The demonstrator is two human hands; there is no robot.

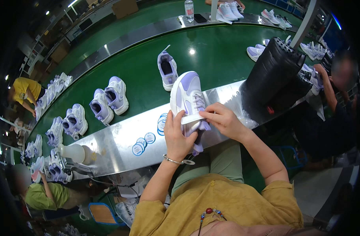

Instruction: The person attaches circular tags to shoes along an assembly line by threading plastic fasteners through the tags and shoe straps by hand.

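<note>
A white and lilac sneaker (186, 90) is held in front of me, its toe pointing away, over the metal edge of the work line. My left hand (177, 138) is wrapped round its heel side, the thumb across near the opening. With thumb and fingers, my right hand (225, 121) pinches the end of a white strap (192, 118) that lies across the shoe below the laces. A matching sneaker (167, 72) stands alone on the green belt just beyond. Several round blue-and-white stickers (149, 137) lie on the metal to the left of my left hand.
Pairs of lilac sneakers (117, 94) stand along the green belt (140, 78) at the left. A pale plastic container (73, 153) sits on the metal edge. A tall black padded bundle (272, 72) stands at the right. Co-workers are on both sides; a bottle (189, 11) stands far back.
</note>
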